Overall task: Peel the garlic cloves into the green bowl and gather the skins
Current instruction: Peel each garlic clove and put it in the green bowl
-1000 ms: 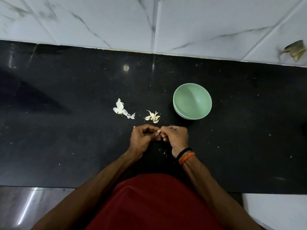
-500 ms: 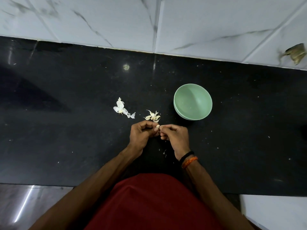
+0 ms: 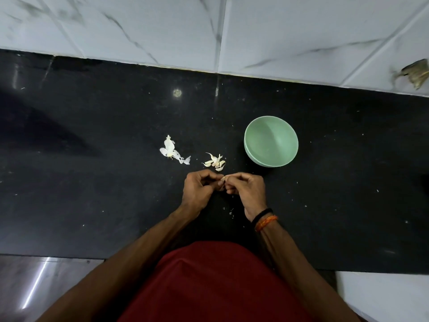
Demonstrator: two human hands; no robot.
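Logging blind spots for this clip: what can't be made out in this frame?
- Garlic clove, head view: mostly hidden by the fingertips of the left hand and right hand; how far it is peeled is unclear.
- Brown object, head view: blurred, cut off by the right edge.
- Countertop flecks: too small to identify.

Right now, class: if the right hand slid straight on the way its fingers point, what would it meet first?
The right hand points leftward, so it would first meet the left hand, with the garlic clove pinched between them.

A black stone counter (image 3: 92, 182) meets white marble wall tiles (image 3: 162, 26); red shirt (image 3: 220, 287) below.
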